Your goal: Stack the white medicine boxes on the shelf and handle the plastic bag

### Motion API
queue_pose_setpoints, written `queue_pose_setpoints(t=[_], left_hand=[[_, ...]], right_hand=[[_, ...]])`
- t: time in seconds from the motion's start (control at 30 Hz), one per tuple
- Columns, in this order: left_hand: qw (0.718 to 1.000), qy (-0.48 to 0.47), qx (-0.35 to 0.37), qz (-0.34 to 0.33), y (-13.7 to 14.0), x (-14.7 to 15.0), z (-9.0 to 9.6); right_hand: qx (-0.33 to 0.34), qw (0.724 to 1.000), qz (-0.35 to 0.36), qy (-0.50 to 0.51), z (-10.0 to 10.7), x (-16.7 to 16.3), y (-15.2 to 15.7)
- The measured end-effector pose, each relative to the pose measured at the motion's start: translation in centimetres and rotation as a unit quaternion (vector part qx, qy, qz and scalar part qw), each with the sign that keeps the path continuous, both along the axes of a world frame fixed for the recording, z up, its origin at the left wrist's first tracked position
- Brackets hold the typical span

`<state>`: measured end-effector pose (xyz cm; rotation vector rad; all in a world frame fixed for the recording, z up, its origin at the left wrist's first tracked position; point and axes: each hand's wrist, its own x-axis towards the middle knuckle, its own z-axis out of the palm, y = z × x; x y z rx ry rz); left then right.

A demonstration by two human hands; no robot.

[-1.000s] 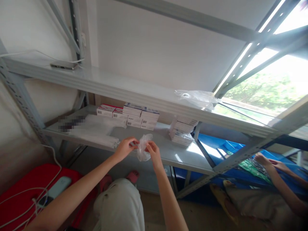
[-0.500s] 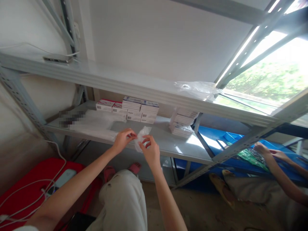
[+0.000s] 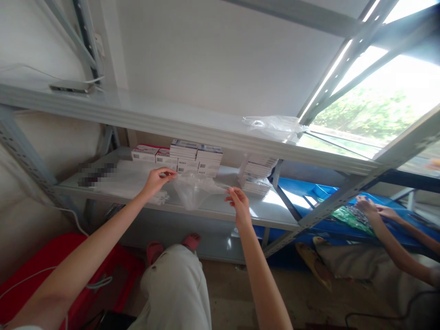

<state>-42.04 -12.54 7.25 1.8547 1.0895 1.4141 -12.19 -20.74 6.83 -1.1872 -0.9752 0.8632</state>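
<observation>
A clear plastic bag point(image 3: 193, 190) is stretched out in the air above the front of the lower shelf point(image 3: 220, 208). My left hand point(image 3: 156, 181) pinches its left edge, and my right hand point(image 3: 238, 201) pinches the right side between thumb and fingers. Behind the bag, small white boxes point(image 3: 195, 158) with red or blue tops are stacked at the back of the shelf. A pile of flat clear plastic bags point(image 3: 127, 181) lies to the left, close to my left hand. Beyond my right hand stands a plastic-wrapped stack of boxes point(image 3: 256, 173).
On the upper shelf point(image 3: 154, 112) lie a phone-like device point(image 3: 72, 86) with a cable and a crumpled plastic bag point(image 3: 271, 126). A red stool point(image 3: 41, 261) stands at lower left. At right, another person's hands point(image 3: 371, 206) work over a blue bin point(image 3: 295, 192), past a slanted metal post point(image 3: 330, 201).
My hands have moved apart, left hand up and left, right hand to the right. The bag, bunched between them before, is now spread out. The view has shifted slightly.
</observation>
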Motion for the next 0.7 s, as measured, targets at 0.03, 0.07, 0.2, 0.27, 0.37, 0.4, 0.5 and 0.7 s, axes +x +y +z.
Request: queue_pose_setpoints(t=[0.03, 0.07, 0.2, 0.27, 0.37, 0.4, 0.5, 0.7], left_hand=[[1.0, 0.002, 0.001, -0.008, 0.1, -0.2, 0.0], [1.0, 0.006, 0.002, -0.017, 0.1, -0.5, 0.0], [0.999, 0.011, -0.001, -0.041, 0.1, -1.3, 0.5], [0.999, 0.011, 0.006, -0.038, 0.1, -1.6, 0.8], [0.999, -0.001, 0.004, -0.051, 0.0, -1.7, 1.3], [0.998, -0.012, -0.008, -0.06, -0.2, -1.6, 1.4], [0.995, -0.048, -0.048, -0.079, -0.7, -1.0, 1.7], [0.995, -0.049, -0.06, -0.057, 0.6, 0.5, 1.2]], right_hand=[[-0.001, 1.0, -0.005, -0.003, 0.0, 0.3, 0.0], [-0.001, 1.0, -0.01, -0.009, -0.1, 0.5, -0.1], [0.003, 0.998, -0.02, -0.055, -0.3, 1.4, -0.1], [0.004, 0.997, -0.016, -0.076, -0.2, 1.7, -0.1], [0.012, 0.995, -0.009, -0.101, -0.1, 2.1, -0.2], [0.016, 0.994, -0.008, -0.111, 0.0, 2.2, -0.3], [0.025, 0.988, -0.008, -0.151, 0.2, 2.8, -0.4], [0.003, 0.988, -0.014, -0.153, 0.1, 4.1, 1.7]])
